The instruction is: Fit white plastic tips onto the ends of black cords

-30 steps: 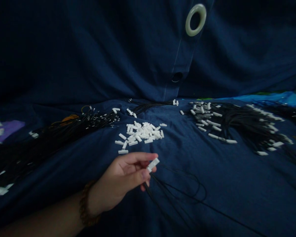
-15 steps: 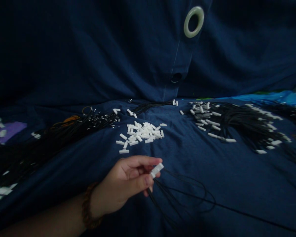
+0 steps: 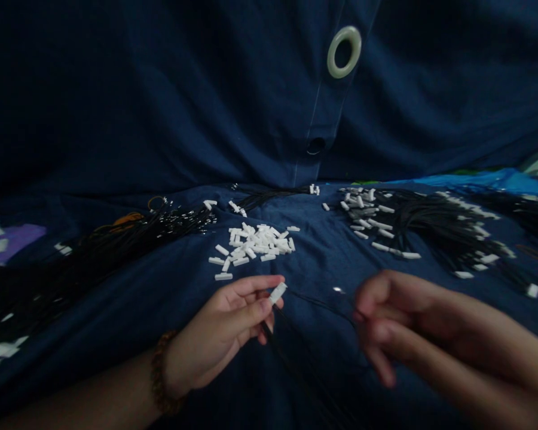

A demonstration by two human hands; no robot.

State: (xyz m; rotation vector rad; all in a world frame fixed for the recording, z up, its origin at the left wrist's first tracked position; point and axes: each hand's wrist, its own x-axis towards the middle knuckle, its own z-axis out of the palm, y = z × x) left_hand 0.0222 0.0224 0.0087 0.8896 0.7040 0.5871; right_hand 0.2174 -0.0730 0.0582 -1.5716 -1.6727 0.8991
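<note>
My left hand pinches a white plastic connector housing between thumb and fingers. Thin black wires trail from the housing down and to the right. On the right, my right hand is blurred, with thumb and forefinger drawn together. A small metal glint shows just ahead of its fingertips, apparently the terminal on the end of a black wire; the wire itself hardly shows. Just beyond my left hand lies a pile of loose white connector housings.
Dark blue cloth covers the surface and hangs behind, with a pale ring in it. Bundled black wires with bare terminals lie left. Wires with white connectors lie right. A purple piece sits far left.
My right hand has come into view from the right, with a bright metal tip ahead of its fingers. My left hand keeps hold of the connector housing, tilted slightly more upright.
</note>
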